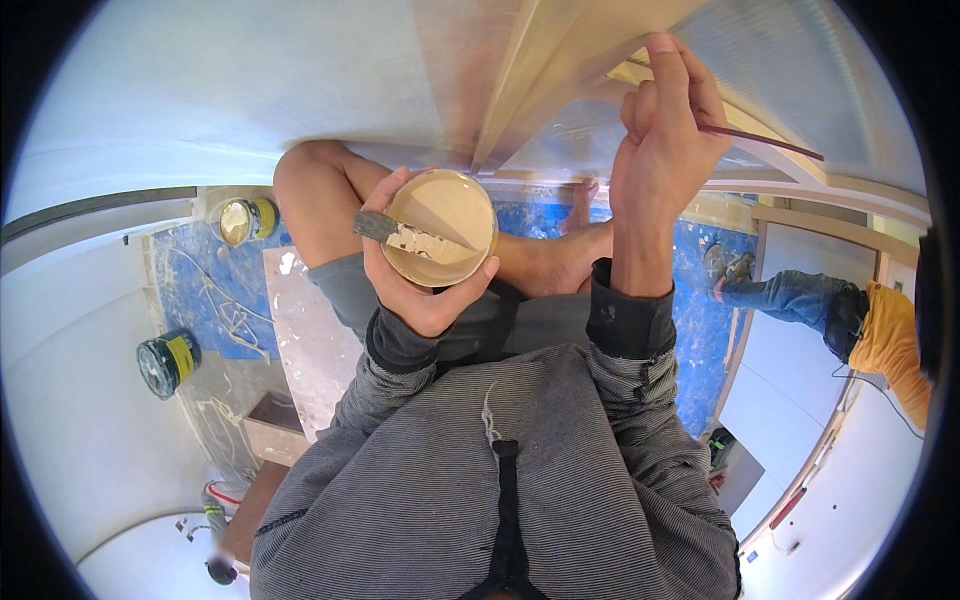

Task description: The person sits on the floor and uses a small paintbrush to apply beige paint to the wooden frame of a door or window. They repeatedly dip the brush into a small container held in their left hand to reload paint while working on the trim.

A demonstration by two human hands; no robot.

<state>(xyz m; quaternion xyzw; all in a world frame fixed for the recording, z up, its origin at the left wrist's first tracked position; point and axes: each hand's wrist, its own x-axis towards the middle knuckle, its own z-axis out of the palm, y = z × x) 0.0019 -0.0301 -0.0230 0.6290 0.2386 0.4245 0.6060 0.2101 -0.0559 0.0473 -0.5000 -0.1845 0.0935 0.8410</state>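
Observation:
My left hand (425,308) is closed around a round tub (441,174) of beige paint, tilted so its inside shows. Across the tub lies a flat, paint-crusted stick (376,226) with a dark grey end that sticks out past the rim by my fingers. Raised at the upper right, my right hand (668,140) pinches a thin dark-red paintbrush handle (765,140), which points out to the right. The brush's working end is hidden behind my fingers. Those fingertips are close to the pale wooden frame (560,70); I cannot tell whether they touch it.
Blue sheeting (225,310) covers part of the floor. Two paint buckets, one open (238,222) and one dark with a yellow label (168,362), stand at the left, near a paint-spotted board (300,340). At the right is another person in jeans (790,298) and orange top.

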